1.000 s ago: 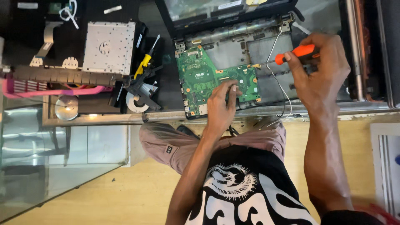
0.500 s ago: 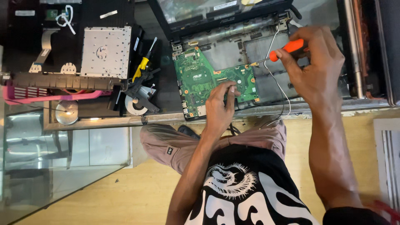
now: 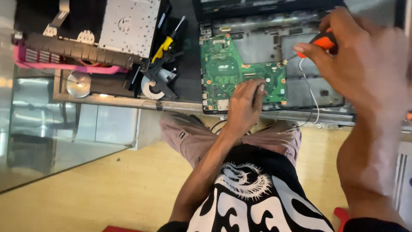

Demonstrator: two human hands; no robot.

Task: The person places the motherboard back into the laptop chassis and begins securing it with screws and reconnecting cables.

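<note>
Flanking green motherboard (image 3: pixel 240 73): yellow-handled screwdriver (image 3: pixel 165 45)

head-worn view, steeply downward, close over workbench (image 3: pixel 128 102)

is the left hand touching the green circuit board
Touching. The head view shows the left hand resting with its fingers laid flat on the green circuit board.

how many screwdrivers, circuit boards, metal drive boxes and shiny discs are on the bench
screwdrivers: 2, an orange-handled screwdriver in the right hand and a yellow-handled screwdriver lying on the bench
green circuit board, under the left hand: 1
silver metal drive box: 1
shiny disc: 1
total: 5
</note>
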